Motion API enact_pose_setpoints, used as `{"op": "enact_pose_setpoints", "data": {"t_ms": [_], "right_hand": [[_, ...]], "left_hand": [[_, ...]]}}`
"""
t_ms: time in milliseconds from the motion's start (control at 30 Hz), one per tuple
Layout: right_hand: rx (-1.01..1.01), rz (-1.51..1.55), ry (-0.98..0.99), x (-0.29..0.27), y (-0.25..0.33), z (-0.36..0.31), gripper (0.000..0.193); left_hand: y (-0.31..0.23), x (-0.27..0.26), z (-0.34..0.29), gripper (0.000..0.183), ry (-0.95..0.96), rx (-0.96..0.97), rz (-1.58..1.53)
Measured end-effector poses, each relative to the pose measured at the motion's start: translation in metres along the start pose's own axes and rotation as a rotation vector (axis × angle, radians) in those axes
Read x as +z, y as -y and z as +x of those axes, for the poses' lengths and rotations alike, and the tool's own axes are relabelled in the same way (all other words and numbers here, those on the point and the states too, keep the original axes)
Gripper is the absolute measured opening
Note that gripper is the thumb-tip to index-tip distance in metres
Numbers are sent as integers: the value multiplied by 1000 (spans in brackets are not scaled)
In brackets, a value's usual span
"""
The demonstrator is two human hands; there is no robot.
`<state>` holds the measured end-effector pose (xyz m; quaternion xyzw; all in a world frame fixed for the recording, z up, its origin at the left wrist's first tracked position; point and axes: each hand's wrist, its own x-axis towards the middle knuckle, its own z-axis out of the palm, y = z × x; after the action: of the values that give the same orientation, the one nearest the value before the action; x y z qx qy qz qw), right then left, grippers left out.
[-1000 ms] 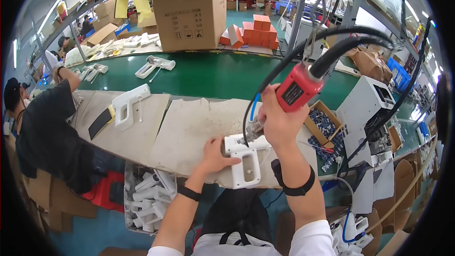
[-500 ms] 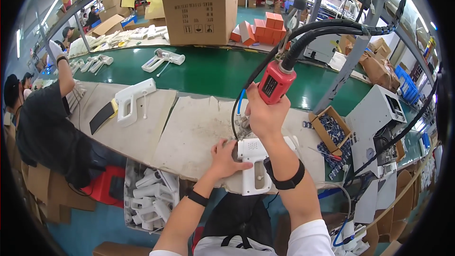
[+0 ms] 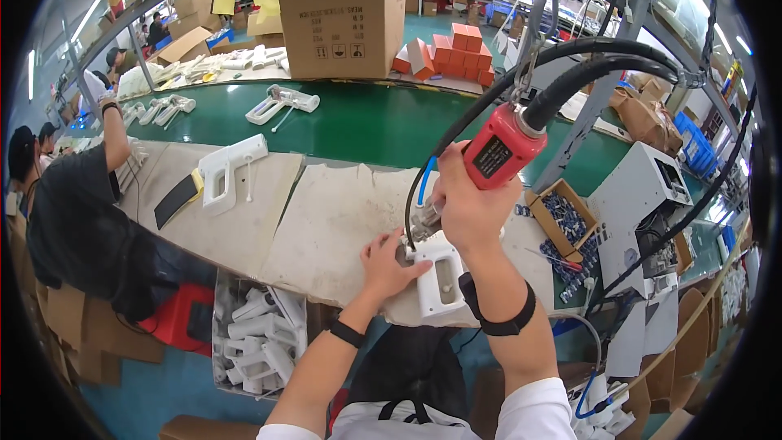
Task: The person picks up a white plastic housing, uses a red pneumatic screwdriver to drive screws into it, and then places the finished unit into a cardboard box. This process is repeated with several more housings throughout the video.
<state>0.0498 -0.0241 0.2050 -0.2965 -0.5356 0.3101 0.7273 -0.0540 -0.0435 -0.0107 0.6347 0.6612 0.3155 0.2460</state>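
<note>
My right hand (image 3: 474,210) is wrapped round a red electric screwdriver (image 3: 509,147) that hangs by a hook and trails thick black cables. The screwdriver tilts, its lower metal end pointing down to the left over a white gun-shaped housing (image 3: 428,288). My hand and forearm hide part of that housing, and I cannot see whether the tip touches it. On the housing's left side, my left hand (image 3: 386,267) grips it, the thumb lying across the white plastic near the handle opening. The housing lies at the bench's front edge on a worn beige mat (image 3: 326,220).
Left on the bench lie another white gun-shaped unit (image 3: 232,156) and a black pad (image 3: 173,207). A carton of small parts (image 3: 541,220) and a grey machine (image 3: 629,195) stand right. Behind runs a green conveyor (image 3: 358,118). A co-worker (image 3: 90,220) sits left.
My right hand has brought the screwdriver to the right and slightly lower, tilting it more. The housing has turned and shifted slightly right, with my left hand still on it.
</note>
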Motion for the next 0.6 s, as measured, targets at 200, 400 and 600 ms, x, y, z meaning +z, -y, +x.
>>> {"op": "enact_pose_setpoints", "data": {"t_ms": [200, 400, 600], "right_hand": [[67, -36, 64, 1, -8, -10, 16], [173, -66, 105, 5, -38, -26, 16], [96, -87, 58, 0, -34, -21, 15]], "left_hand": [[0, -1, -4, 107, 57, 155, 118], [7, 6, -5, 109, -23, 216, 182], [1, 2, -2, 109, 40, 151, 193]]}}
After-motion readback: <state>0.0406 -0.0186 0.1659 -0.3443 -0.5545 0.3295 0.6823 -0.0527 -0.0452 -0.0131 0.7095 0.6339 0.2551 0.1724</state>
